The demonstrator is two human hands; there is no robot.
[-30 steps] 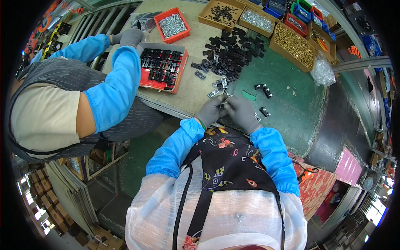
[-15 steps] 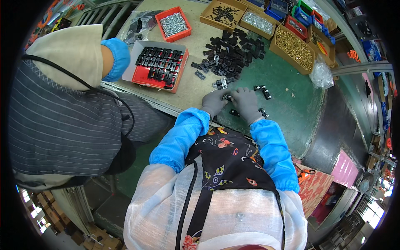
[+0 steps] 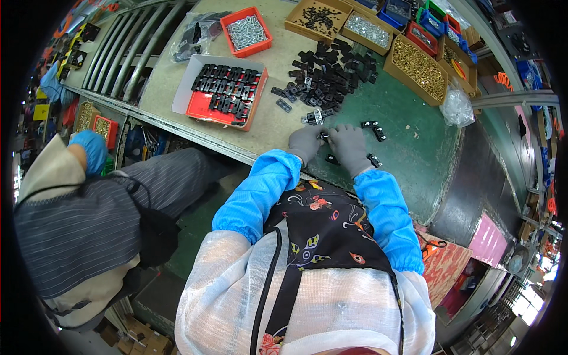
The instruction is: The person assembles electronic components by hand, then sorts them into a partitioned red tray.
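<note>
Both my hands wear grey gloves and meet above the near part of the table. My left hand (image 3: 304, 144) is closed around a small black part with a shiny bit (image 3: 323, 136), mostly hidden by the fingers. From the other side my right hand (image 3: 348, 149) presses its fingertips onto the same part. Just beyond them lies a silver metal piece with holes (image 3: 318, 117). Small black assemblies lie around my right hand: one pair (image 3: 374, 130) past it, one (image 3: 374, 160) beside its wrist, another (image 3: 332, 159) under the hands.
A heap of black plates (image 3: 334, 74) spreads beyond my hands. Left of it stands a box of finished-looking black assemblies (image 3: 253, 115), with a red bin of screws (image 3: 264, 45) behind. A carton of brass-coloured parts (image 3: 417, 70) is at the right. Another person (image 3: 89, 219) stands at left.
The person at left has moved away from the table, drawing the blue-sleeved arm back to the left. My hands stay together on the black part, with only slight finger movement.
</note>
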